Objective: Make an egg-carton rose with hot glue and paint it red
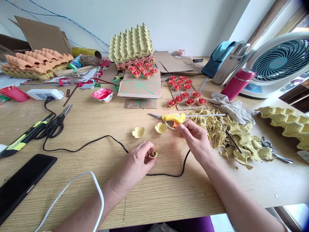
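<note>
My left hand (138,161) is closed on a small yellow pulp flower (157,150) with a rolled centre, pinched between thumb and fingers above the table. My right hand (196,138) has its fingers curled round the handle end of a yellow hot glue gun (172,118) with an orange trigger; the handle itself is mostly hidden. A glue stick (205,115) sticks out of the gun's back. Two open yellow pulp flower cups, a left one (138,132) and a right one (161,128), lie just beyond my left hand.
Torn yellow pulp scraps (231,138) lie right of the gun. Red-painted roses (184,94) sit on cardboard (140,85) and beside it. Black scissors (51,125), a phone (26,183) and a white cable (101,196) lie left; the black cord (84,143) crosses the table.
</note>
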Available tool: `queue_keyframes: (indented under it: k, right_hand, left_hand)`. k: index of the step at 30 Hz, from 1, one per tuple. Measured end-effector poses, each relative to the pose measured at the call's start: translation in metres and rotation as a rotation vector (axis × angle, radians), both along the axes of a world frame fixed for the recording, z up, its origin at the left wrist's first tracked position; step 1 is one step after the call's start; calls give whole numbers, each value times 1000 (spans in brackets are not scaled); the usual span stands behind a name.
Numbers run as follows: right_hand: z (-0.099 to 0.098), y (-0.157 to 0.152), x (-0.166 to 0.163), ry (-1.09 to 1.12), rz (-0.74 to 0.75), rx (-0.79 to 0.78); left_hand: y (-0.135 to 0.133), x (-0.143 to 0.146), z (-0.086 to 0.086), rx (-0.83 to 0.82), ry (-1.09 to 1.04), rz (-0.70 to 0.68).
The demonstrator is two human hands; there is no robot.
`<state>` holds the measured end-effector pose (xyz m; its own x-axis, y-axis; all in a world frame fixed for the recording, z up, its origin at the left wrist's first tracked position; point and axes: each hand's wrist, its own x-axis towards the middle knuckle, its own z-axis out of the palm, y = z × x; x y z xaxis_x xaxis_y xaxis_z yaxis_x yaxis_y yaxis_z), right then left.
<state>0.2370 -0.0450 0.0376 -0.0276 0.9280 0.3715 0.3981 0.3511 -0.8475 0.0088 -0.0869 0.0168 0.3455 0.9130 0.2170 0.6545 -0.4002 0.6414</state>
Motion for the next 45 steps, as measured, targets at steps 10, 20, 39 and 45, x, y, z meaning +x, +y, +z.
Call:
queue_keyframes:
  k: [10, 20, 39, 45]
  right_hand:
    - [4, -24, -16, -321, 249, 70]
    - [-12, -26, -33, -392, 387, -164]
    - [-14, -26, -33, -361, 386, -162]
    - [-12, -27, -33, -366, 388, -175]
  left_hand:
    - [-2, 4, -2, -39, -22, 75]
    - [1, 4, -4, -98, -31, 88]
    - [2, 3, -2, -66, -32, 45]
    - [2, 0, -7, -45, -24, 51]
